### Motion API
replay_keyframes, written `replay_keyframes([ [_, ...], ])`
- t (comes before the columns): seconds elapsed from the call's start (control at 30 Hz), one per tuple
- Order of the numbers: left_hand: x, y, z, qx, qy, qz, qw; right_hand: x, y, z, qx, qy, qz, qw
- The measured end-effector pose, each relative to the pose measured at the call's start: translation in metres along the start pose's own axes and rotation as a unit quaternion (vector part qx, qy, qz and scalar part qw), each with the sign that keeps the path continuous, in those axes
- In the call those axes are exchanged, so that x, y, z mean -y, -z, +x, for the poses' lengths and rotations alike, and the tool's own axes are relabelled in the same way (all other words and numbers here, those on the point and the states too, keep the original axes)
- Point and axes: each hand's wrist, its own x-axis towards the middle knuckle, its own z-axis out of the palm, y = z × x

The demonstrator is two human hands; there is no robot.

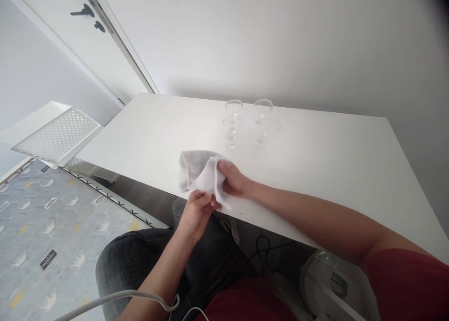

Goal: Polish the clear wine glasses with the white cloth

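A white cloth (196,169) is bunched between my hands over the front edge of the white table (315,162). My right hand (232,177) grips its right side, fingers partly under the folds. Lower down, my left hand (201,208) is closed at the cloth's bottom edge, thumb and fingers pinched together. Whether something lies inside the folds I cannot tell. Beyond the cloth stand several clear stemmed glasses: a back left glass (234,106), a back right glass (263,108), a front left glass (231,123) and a front right glass (269,126).
A wall rises behind the table. At the left are a white perforated rack (70,129), a patterned mattress (52,218) and a door with a dark handle (83,11). A pale cable (122,294) crosses near my left forearm. A grey appliance (336,283) sits below the table at right.
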Motion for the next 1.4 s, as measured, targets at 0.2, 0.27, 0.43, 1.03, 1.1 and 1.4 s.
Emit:
replay_keyframes([
  [0.2, -0.010, -0.012, -0.005, -0.027, -0.018, 0.057, 0.998, 0.000, -0.004, 0.000, -0.036, 0.036, -0.012, 0.999],
  [0.27, -0.020, -0.004, -0.014, -0.022, -0.011, 0.121, 0.992, -0.002, -0.003, 0.003, -0.060, 0.040, 0.025, 0.997],
  [0.43, -0.046, 0.022, -0.029, -0.223, -0.241, 0.316, 0.890, -0.009, 0.005, 0.011, -0.029, 0.003, 0.065, 0.997],
  [1.03, -0.058, -0.019, -0.023, -0.120, -0.287, 0.387, 0.868, -0.021, 0.002, -0.001, 0.234, 0.054, -0.219, 0.946],
  [1.1, -0.063, -0.015, -0.021, 0.036, -0.230, 0.311, 0.921, -0.016, 0.006, -0.002, 0.347, -0.029, -0.156, 0.925],
  [1.4, -0.063, -0.023, -0.021, -0.086, -0.280, 0.360, 0.886, -0.008, -0.006, -0.005, 0.159, 0.071, -0.250, 0.953],
])
